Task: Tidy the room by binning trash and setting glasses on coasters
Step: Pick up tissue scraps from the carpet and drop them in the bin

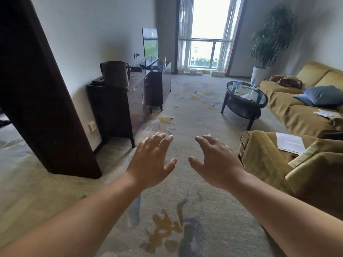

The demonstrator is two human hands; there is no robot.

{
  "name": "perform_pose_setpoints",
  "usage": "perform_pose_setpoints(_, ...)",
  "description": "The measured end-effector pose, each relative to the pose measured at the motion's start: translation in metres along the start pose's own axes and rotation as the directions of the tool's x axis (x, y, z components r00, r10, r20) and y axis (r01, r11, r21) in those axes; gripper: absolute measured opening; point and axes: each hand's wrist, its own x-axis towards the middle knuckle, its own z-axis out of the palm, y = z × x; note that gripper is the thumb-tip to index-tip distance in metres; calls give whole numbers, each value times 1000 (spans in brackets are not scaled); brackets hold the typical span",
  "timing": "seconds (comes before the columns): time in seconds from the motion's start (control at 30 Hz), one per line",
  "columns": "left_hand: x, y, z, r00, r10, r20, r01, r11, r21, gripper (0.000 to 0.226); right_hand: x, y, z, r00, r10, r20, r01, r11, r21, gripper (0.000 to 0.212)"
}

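Small white crumpled trash scraps [171, 118] are scattered on the patterned carpet [185, 164], possibly paper. The left hand [151, 160] and right hand [216, 162] are held forward, grips spread and empty, seemingly readied for gathering.

All our light comes from the big window [204, 34] at 12 o'clock, and it's totally blown out white. The rest of the room sits pretty dim and greyish. Walls bend hard toward 9 and 3 o'clock from the wide lens. The fingertips [168, 138] look a bit smeared, and the dark doorframe [37, 89] at 9 o'clock loses all detail.
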Motion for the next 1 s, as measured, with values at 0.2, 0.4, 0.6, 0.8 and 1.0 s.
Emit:
perform_pose_setpoints(0.2, 81, -47, 58, 995, 74, 62, -73, 997, -15, 66, 101, 47, 41, 997, -69, 40, 69, 998, 15, 67)
perform_pose_setpoints(0.4, 194, -100, 91, 994, -80, 68, 81, 997, -14, 70, 235, 97, 67, 992, -92, 83, 86, 993, 78, 68)
perform_pose_setpoints(0.6, 288, -158, 119, 989, -145, 36, 145, 989, -13, 62, 354, 119, 97, 982, -154, 112, 147, 987, 70, 69)
perform_pose_setpoints(0.8, 377, -235, 166, 986, -156, 49, 159, 986, -45, 63, 473, 125, 144, 973, -182, 143, 175, 983, 56, 68)
perform_pose_setpoints(1.0, 492, -316, 194, 993, -110, 46, 113, 991, -66, 66, 603, 129, 169, 982, -137, 131, 134, 990, 35, 66)
